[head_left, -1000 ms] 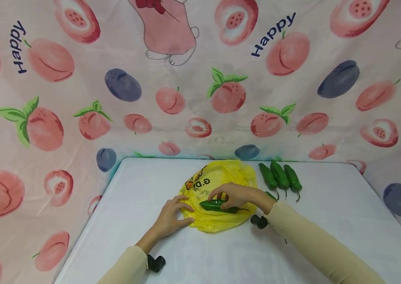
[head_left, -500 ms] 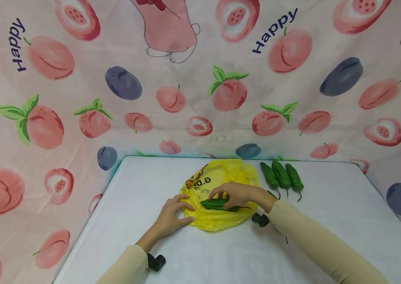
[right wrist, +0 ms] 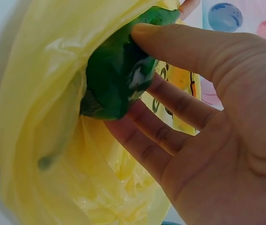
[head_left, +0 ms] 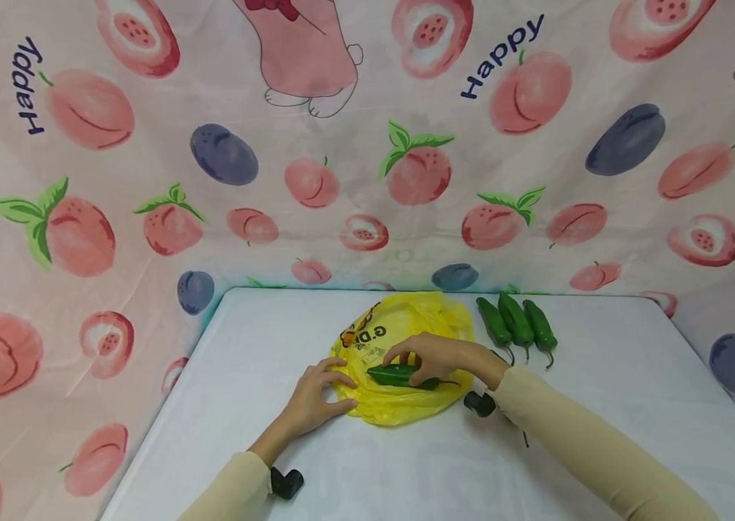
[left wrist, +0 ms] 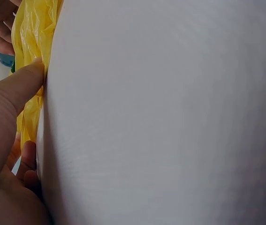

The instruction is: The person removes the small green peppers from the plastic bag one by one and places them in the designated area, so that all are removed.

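Observation:
A crumpled yellow plastic bag (head_left: 380, 412) with dark print lies on the white table in the head view. Across its front part is a long green pepper (head_left: 393, 375), pinched between the thumb and fingers of my right hand (head_left: 429, 354). In the right wrist view yellow film covers the pepper's stem end, which shows faintly through it. My left hand (head_left: 312, 394), fingers spread, rests at the bag's left edge. Its thumb (left wrist: 27, 84) presses on the yellow film in the left wrist view.
Three green peppers (head_left: 516, 322) lie side by side at the back right. Bits of green and a thin stem (head_left: 526, 439) show around my right sleeve, which hides the rest. Black wrist cameras (head_left: 286, 483) sit at both wrists. A fruit-print cloth (head_left: 367, 166) hangs behind the table.

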Available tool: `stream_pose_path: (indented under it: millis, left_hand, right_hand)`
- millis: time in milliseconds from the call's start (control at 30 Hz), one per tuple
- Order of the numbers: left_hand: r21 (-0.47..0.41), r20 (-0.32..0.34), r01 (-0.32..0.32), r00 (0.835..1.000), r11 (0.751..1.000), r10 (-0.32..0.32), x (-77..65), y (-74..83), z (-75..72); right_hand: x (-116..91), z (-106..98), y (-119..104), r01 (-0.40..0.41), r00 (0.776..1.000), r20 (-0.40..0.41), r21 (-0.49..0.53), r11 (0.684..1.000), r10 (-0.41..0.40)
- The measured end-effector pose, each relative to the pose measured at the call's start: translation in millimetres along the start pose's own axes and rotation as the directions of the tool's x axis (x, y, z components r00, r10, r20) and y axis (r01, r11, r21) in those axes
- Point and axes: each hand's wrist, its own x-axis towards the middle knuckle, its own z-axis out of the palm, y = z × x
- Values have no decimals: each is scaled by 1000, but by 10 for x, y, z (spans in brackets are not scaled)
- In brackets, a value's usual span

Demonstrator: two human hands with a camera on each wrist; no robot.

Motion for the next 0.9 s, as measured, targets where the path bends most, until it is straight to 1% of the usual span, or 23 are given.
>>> stream_pose_path:
  millis: [167, 300, 433, 667, 900]
  left_hand:
    - [4, 4, -8, 1000, 1000, 8, 8, 13, -18]
    - [7, 7, -22, 1000, 1000, 22, 15, 17, -33]
    - [6, 10, -17, 1000, 1000, 17, 8, 16, -41]
    - [7, 15, -11, 1000, 1000, 11, 3, 10, -44]
    - [-1, 11, -8, 1000, 1000, 8, 4, 14, -43]
  right_hand:
    - [-24, -44, -15, 12, 1000, -22, 9, 1000, -11]
    - [-44, -78, -24, 37, 998, -55, 10, 999, -37]
    - [-63, -98, -23, 73, 993, -90, 3, 997, -73]
    - [-96, -134, -23, 138, 977, -164, -13, 990, -138]
    - [-102, -179, -51, 145, 958, -247, -15, 989, -145]
